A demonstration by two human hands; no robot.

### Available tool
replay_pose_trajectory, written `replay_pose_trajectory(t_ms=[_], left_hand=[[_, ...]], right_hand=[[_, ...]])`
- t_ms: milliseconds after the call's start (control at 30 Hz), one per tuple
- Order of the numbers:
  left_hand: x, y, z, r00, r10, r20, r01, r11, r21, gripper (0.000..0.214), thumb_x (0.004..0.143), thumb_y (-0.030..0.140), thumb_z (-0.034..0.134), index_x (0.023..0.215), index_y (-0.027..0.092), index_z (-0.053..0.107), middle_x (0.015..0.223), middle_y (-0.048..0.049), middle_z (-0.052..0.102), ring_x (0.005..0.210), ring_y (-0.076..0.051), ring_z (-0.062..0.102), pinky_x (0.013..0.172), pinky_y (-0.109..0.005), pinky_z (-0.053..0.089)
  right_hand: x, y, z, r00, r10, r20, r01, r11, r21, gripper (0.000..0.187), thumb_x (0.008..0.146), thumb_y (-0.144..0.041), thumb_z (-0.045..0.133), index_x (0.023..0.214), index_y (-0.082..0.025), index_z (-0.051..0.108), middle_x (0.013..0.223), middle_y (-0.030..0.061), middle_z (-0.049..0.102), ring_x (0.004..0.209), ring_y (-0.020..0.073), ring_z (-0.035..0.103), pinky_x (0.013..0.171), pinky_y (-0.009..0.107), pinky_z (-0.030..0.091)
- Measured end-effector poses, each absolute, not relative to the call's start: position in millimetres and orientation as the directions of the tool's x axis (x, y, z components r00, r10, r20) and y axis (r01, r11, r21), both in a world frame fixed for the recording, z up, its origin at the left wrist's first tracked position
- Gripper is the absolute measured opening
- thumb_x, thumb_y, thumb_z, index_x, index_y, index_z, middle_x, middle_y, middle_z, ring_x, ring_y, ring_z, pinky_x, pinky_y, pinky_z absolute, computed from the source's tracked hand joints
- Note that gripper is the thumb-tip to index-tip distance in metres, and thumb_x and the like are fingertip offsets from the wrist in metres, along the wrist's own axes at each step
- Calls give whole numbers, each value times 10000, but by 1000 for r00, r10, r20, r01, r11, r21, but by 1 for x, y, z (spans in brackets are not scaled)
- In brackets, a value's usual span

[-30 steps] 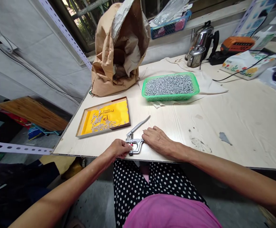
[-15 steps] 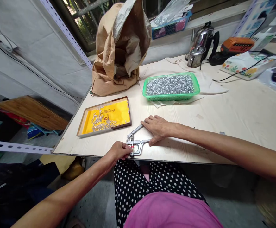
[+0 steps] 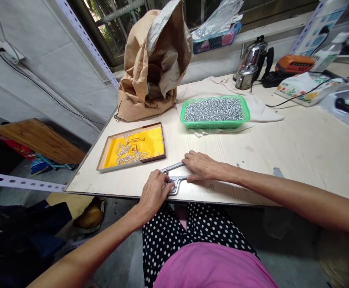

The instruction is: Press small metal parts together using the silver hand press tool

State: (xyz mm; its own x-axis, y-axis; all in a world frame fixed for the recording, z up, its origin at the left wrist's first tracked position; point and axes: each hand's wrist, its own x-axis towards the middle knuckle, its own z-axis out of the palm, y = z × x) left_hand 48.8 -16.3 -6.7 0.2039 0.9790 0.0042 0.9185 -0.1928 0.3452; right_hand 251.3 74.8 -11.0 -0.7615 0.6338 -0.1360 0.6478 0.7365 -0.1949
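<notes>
Grey metal hand pliers [image 3: 177, 185] with a C-shaped jaw and a small coil spring lie near the front edge of the table. My right hand [image 3: 201, 165] is wrapped around their two spread handles, fingers on the upper one and thumb by the lower. Over the jaw end is my left hand [image 3: 155, 188], its fingers bent around the head and covering most of it. Whether a small part sits in the jaw is hidden. Just beyond, a shallow box [image 3: 162, 151] with a yellow lining holds scattered small silver pins [image 3: 129, 157].
A green basket [image 3: 215, 125] full of small silver pins stands on a cloth further back. A brown paper sack [image 3: 150, 80] stands at the back left. A metal kettle [image 3: 254, 54], an orange battery pack [image 3: 294, 64] and a tissue pack [image 3: 309, 88] are at the back right.
My left hand has moved up from a pinch at the lower jaw to cover the pliers' head. The upper handle sits slightly lower, with my right hand still on the handles.
</notes>
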Motion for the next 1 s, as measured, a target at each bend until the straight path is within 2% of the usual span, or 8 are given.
replay_pose_trajectory(t_ms=[133, 300, 567, 667, 767, 833, 900, 1000], left_hand=[[64, 6, -16, 443, 896, 12, 864, -431, 260, 500, 824, 304, 686, 1267, 159, 504, 1323, -140, 533, 1213, -292, 475, 1015, -450, 425], [68, 32, -12, 540, 832, -129, 834, -508, 215, 664, 825, 351, 687, 1374, 121, 392, 1308, -162, 540, 1179, -297, 493, 1014, -448, 418], [79, 37, -9, 560, 810, -174, 826, -529, 196, 187, 892, 322, 613, 945, 142, 620, 982, -87, 614, 973, -241, 536, 855, -356, 461], [80, 36, -12, 548, 819, -171, 832, -512, 212, 131, 897, 277, 610, 865, 151, 623, 925, -71, 620, 951, -230, 543, 837, -343, 467], [79, 34, -12, 532, 831, -162, 842, -501, 199, 127, 891, 282, 619, 899, 155, 626, 947, -72, 628, 968, -233, 553, 856, -354, 480], [78, 27, -15, 497, 860, -114, 861, -472, 190, 198, 884, 300, 630, 1020, 157, 613, 1035, -84, 634, 1016, -240, 563, 892, -377, 489], [78, 15, -21, 445, 896, -12, 882, -436, 179, 329, 885, 292, 630, 1175, 155, 557, 1200, -121, 607, 1132, -261, 553, 966, -423, 476], [84, -11, -38, 439, 887, 143, 869, -460, 182, 468, 897, 258, 611, 1322, 134, 460, 1419, -183, 482, 1343, -306, 432, 1090, -495, 392]], right_hand=[[252, 74, -13, -759, 636, -140, 650, 730, -211, 527, 740, -463, 754, 1089, -93, 614, 1073, 145, 586, 1006, 279, 508, 785, 349, 436], [259, 71, -8, -732, 657, -180, 680, 695, -234, 672, 681, -498, 792, 1179, -95, 588, 1160, 163, 562, 1064, 305, 498, 804, 363, 462], [257, 56, -9, -738, 656, -158, 674, 705, -222, 171, 900, -258, 601, 956, -108, 660, 958, 129, 644, 923, 231, 584, 784, 314, 426], [257, 47, -16, -741, 660, -125, 668, 704, -242, 165, 947, -201, 503, 946, -126, 650, 923, 101, 654, 881, 202, 585, 771, 299, 413], [259, 46, -19, -724, 685, -86, 684, 696, -216, 155, 938, -222, 528, 952, -126, 648, 950, 106, 642, 890, 207, 568, 776, 307, 408], [261, 53, -18, -717, 694, -59, 691, 697, -191, 235, 883, -322, 631, 997, -117, 649, 998, 127, 623, 937, 237, 552, 785, 322, 409], [264, 65, -17, -728, 682, -67, 681, 708, -187, 470, 785, -480, 722, 1065, -111, 643, 1034, 146, 605, 970, 271, 540, 790, 339, 413], [269, 82, -16, -746, 660, -94, 660, 710, -245, 551, 834, -578, 627, 1149, -125, 625, 1033, 141, 608, 946, 263, 555, 790, 342, 413]])
